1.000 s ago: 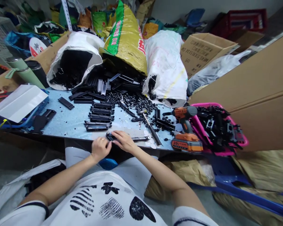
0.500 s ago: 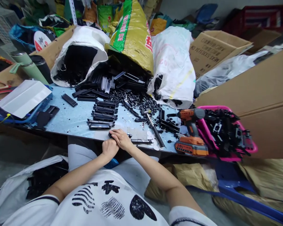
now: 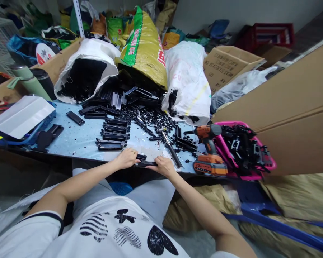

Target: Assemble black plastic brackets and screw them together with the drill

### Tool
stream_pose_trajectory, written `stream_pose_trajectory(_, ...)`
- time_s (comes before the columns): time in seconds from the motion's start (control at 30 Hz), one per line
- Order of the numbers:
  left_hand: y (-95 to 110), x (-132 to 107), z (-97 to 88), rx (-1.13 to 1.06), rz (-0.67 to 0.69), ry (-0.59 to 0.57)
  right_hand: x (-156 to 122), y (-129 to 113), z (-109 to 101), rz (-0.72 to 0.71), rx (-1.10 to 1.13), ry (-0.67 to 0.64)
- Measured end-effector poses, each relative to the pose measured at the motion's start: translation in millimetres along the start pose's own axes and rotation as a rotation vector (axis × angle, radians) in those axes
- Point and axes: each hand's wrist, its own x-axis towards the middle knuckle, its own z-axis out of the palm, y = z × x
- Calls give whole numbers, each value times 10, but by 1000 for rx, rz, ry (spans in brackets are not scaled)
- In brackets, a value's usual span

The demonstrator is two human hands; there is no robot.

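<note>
My left hand (image 3: 127, 158) and my right hand (image 3: 163, 166) are at the table's front edge, a short gap apart. A long black plastic strip (image 3: 146, 164) spans between them. My right fingers are closed on its right end, and the left fingers close at its left end. Just behind it a second black plastic piece (image 3: 141, 157) shows beside my left hand, partly covered. Beyond the left hand lies a row of several black plastic assemblies (image 3: 112, 144). A hammer (image 3: 172, 148) rests behind my right hand, with its head pointing away.
A cordless drill (image 3: 209, 148) stands at the right, against a pink basket (image 3: 261, 141) of black parts. Small screws and pins (image 3: 156, 120) lie heaped mid-table. Open sacks (image 3: 187, 82) line the back. A blue tray (image 3: 47, 120) and a green bottle (image 3: 32, 80) are at left.
My hands were together on a black piece; now they are apart, the right one moved right onto the end of the strip. The view has turned slightly, shifting the table contents left.
</note>
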Motion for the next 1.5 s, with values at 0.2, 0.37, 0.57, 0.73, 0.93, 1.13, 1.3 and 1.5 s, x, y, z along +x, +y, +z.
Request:
stream_pose_trajectory(0.2, -88, -102, -303, -72, -111, 106, 212, -131, -464, -201, 123, 56)
stream_pose_trajectory(0.37, 28, -451, -765, -308, 56, 250, 418, -385, -999, -379, 471, 83)
stream_pose_trajectory(0.57, 512, -851, -1268, -870, 172, 395, 535, -819, -1378, -556, 1130, 133)
stream_pose_trajectory(0.73, 788, -840, -1212, -1024, 98, 618, 548, -1385, -876, -433, 1383, 322)
stream_pose_trajectory(0.93, 770, -788, -764, -656, 27, 854, 895, -1724, -188, 281, 1049, 613)
stream_pose_trajectory(1.13, -265, -950, -139, 40, -118, 510, 772, -216, -268, 398, 424, 529)
stream_pose_trajectory(1.3, -547, -927, -48, 102, -302, 273, 171, 1288, -609, 946, -182, 316)
stream_pose_trajectory(1.5, -744, 27, -106, -135, -690, 147, 23, 2111, -857, 1414, 181, 151)
